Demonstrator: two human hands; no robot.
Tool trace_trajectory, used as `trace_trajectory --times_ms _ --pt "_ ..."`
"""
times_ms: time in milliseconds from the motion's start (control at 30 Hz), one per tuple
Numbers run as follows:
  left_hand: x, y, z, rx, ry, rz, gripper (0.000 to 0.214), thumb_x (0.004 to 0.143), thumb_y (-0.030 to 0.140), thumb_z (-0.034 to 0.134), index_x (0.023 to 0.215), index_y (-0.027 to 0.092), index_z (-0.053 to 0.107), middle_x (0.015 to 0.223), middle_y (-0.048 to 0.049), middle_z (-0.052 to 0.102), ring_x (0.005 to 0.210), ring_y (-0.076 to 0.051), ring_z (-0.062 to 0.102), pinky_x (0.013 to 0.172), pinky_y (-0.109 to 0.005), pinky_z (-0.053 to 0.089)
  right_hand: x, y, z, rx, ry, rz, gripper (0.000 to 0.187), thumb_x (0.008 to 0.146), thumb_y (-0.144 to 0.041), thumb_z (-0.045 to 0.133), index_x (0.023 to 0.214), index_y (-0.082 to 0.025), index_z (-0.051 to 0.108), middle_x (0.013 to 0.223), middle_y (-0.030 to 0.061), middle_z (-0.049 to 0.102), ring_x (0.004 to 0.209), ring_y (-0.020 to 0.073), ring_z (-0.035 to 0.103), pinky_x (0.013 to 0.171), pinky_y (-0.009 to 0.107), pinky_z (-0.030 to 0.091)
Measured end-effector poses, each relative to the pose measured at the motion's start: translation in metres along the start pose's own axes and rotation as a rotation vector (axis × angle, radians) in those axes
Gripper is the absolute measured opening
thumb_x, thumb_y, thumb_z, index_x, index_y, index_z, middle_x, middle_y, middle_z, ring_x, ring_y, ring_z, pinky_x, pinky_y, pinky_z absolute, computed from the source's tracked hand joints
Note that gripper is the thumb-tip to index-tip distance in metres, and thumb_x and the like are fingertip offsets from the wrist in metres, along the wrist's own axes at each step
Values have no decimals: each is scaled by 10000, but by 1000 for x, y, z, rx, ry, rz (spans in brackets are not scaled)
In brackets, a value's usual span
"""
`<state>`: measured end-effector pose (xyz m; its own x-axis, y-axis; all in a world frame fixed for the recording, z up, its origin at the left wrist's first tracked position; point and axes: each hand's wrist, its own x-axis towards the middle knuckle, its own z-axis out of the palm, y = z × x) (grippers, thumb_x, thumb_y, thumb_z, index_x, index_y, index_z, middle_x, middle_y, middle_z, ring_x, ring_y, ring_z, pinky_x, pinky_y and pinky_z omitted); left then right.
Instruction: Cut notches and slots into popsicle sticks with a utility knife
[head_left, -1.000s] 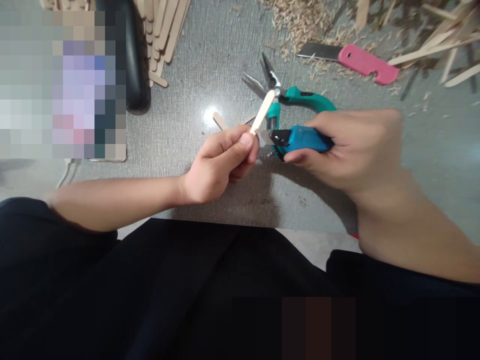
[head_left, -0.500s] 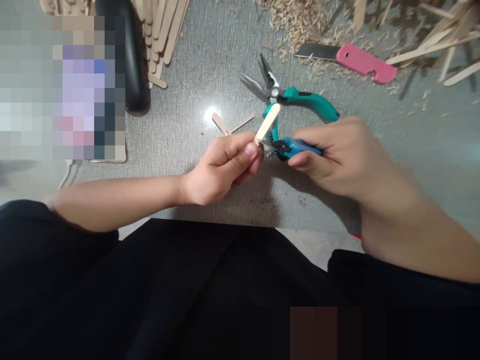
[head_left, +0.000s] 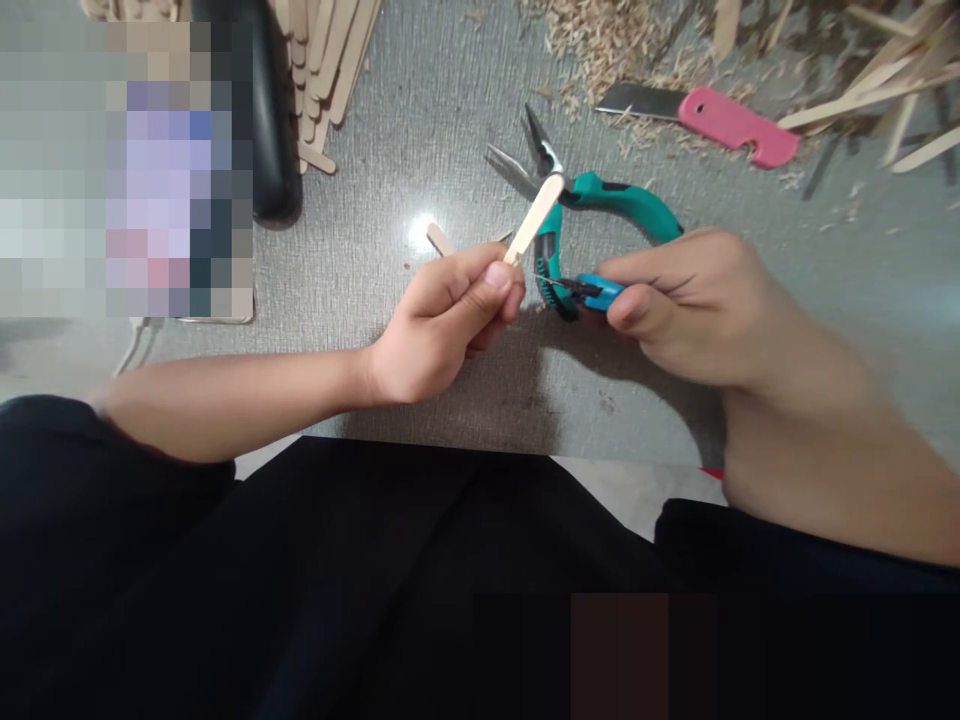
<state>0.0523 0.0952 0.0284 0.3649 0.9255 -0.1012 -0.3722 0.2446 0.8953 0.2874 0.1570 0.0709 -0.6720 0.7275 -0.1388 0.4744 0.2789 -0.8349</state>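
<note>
Between its thumb and fingers, my left hand (head_left: 442,325) pinches a wooden craft stick (head_left: 540,217). The stick points up and to the right, with a small notch in its edge just above the fingertips. A blue utility knife (head_left: 598,291) is wrapped in my right hand (head_left: 694,305). Its thin blade points left and stands a little apart from the stick. Beneath and beyond lie open pliers (head_left: 621,200) with teal grips; the stick's tip overlaps them in view. Another craft stick (head_left: 441,239) lies behind my left hand, partly hidden.
A pink-handled knife (head_left: 739,128) rests beside a heap of wood shavings (head_left: 600,45). Loose wood strips (head_left: 862,95) lie at the upper right. More craft sticks (head_left: 330,60) are piled near a black object (head_left: 276,130). The left side is blurred out, with a white cable (head_left: 129,348) below.
My right hand has drawn the utility knife right, off the craft stick. The stick in my left hand has risen slightly, and its notch now shows.
</note>
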Motion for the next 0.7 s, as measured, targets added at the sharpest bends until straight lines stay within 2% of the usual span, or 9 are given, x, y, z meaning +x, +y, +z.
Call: trace_trajectory --times_ms 100,267,333,433,533,633,700 --pt "0 0 1 14 3 -16 652 1035 839 643 793 256 480 569 82 338 468 -70 326 432 -250 251 0 2 1 -110 75 -46 932 1013 -1017 477 566 -203 410 524 -52 249 486 68 230 458 292 164" --pt "-2 -3 -1 81 -7 41 570 1092 753 618 844 244 557 599 71 373 517 -83 357 483 -260 299 2 3 1 -196 151 -130 907 1034 -978 513 577 -196 471 500 -58 301 467 67 266 452 289 200" --pt "-5 -6 -2 135 17 101 498 1113 696 620 919 238 614 615 74 386 532 -82 359 515 -258 333 2 5 1 -243 181 -148 911 1033 -972 527 564 -193 464 491 -57 292 460 66 269 444 289 196" --pt "-11 -11 -4 220 97 142 386 1137 631 612 1140 247 652 644 87 396 527 -76 352 542 -254 346 2 11 1 -357 279 -215 874 1047 -945 547 601 -194 507 506 -49 344 470 75 306 464 303 196" --pt "-15 -17 -4 274 165 136 372 1139 614 608 1264 264 602 758 60 514 536 -70 416 560 -262 362 0 15 1 -452 361 -278 799 1059 -901 590 676 -200 576 542 -38 416 499 92 347 492 313 204" --pt "-16 -20 -5 312 189 137 340 1142 589 601 1249 266 581 886 22 618 539 -64 455 571 -277 385 -2 16 1 -482 387 -291 761 1073 -868 608 703 -204 562 560 -37 418 519 96 344 514 319 201" --pt "-16 -19 -6 355 164 150 295 1154 539 581 1258 264 583 857 31 636 536 -72 467 582 -280 411 -3 19 1 -465 437 -303 756 1067 -885 596 725 -212 559 565 -42 391 517 98 314 533 336 198"
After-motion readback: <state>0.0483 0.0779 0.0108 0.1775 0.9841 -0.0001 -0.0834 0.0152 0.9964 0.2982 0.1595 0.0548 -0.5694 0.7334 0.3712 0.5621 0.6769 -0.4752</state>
